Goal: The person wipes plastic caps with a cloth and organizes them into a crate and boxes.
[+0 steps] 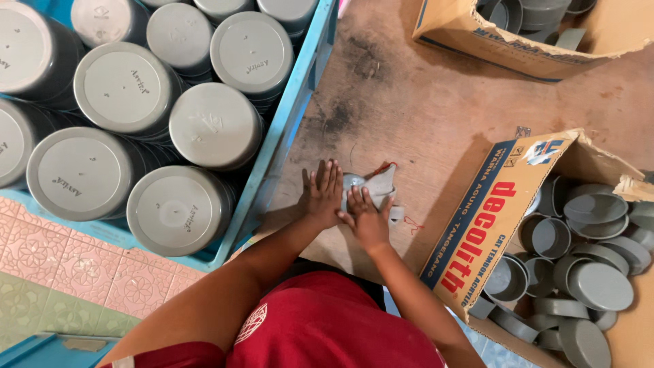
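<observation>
At frame centre, your left hand lies flat and open on the wooden table; your right hand presses the grey plastic piece. Press evenly.

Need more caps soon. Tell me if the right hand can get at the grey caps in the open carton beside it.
Probably yes. The right hand rests on a small grey piece on the wooden board; the carton lies on its side just right of it, mouth open, grey caps uncovered, nothing between.

grey caps | blue crate | red shirt | pink patterned floor tiles
</observation>
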